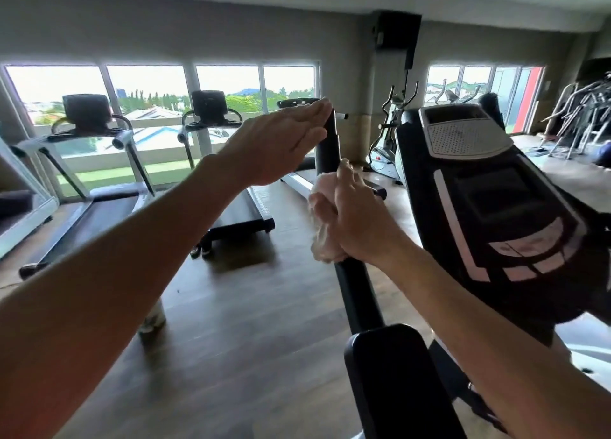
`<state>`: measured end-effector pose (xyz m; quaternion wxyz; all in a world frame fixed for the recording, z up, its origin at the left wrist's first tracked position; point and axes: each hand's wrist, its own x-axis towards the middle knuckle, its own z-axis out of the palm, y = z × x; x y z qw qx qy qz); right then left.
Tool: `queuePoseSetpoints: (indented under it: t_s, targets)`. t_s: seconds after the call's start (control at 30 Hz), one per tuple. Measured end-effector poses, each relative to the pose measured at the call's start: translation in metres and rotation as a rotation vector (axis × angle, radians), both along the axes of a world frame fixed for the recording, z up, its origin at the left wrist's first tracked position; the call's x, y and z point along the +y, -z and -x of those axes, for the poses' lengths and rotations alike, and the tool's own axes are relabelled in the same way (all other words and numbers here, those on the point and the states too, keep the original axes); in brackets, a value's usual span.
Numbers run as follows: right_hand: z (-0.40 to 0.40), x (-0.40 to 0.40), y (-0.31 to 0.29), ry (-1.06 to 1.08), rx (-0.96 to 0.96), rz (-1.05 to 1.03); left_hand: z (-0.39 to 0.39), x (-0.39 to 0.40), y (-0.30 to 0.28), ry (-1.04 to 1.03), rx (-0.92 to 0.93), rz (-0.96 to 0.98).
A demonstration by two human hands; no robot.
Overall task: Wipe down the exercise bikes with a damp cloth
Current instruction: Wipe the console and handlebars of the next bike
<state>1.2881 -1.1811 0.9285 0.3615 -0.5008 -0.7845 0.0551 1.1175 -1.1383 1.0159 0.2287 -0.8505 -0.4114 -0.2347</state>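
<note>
A black exercise machine fills the right side, with its console (489,187) tilted toward me. Its black upright handlebar (355,293) rises in the middle of the view. My right hand (357,217) grips a pale cloth (322,237) wrapped around this bar, about halfway up. My left hand (281,141) reaches out with straight fingers, and its fingertips touch the top of the same bar near its end. The stretch of bar under the cloth and my right hand is hidden.
Two treadmills (99,187) (224,180) stand along the windows at the left. A white elliptical (386,147) stands by the far wall, and more frames (582,121) are stacked at the far right. A bottle (153,319) stands on the wooden floor under my left forearm.
</note>
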Motion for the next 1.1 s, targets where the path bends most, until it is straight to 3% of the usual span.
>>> queuePoseSetpoints:
  t_s: [0.17,0.5,0.77,0.9,1.1]
  targets:
    - [-0.025,-0.058,0.026,-0.059,0.017,0.192,-0.004,0.007,0.023,0.035,-0.034,0.035]
    - [0.004,-0.013,-0.005,0.035,0.023,0.077,-0.011,0.007,0.027,-0.035,-0.068,0.001]
    - [-0.029,-0.082,0.037,0.025,0.028,0.346,-0.017,0.000,0.040,-0.019,-0.113,-0.041]
    - [-0.011,-0.058,0.015,0.073,-0.028,0.204,-0.015,0.002,0.035,0.011,-0.046,-0.013]
    - [-0.005,-0.058,0.009,0.117,0.025,0.219,-0.013,-0.002,0.033,0.070,0.004,-0.044]
